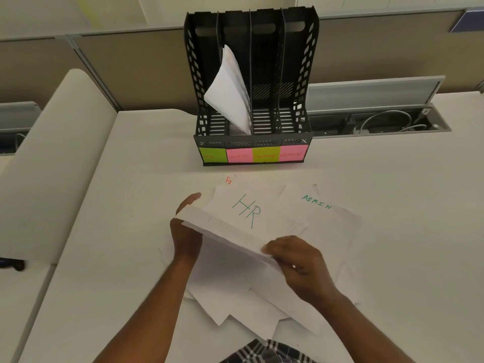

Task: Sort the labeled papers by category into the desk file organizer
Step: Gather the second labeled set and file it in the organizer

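White sheet, lifted off the near pile on the counter, pinched by my left grip and right grip; its label is probably turned away. Next: read it, choose the organizer slot.

My two bare forearms reaching forward and converging; left hand upright, fingers curled over the far edge of a lifted sheet, thumb seemingly behind it; right hand knuckles up, fingertips pinching the sheet's near corner
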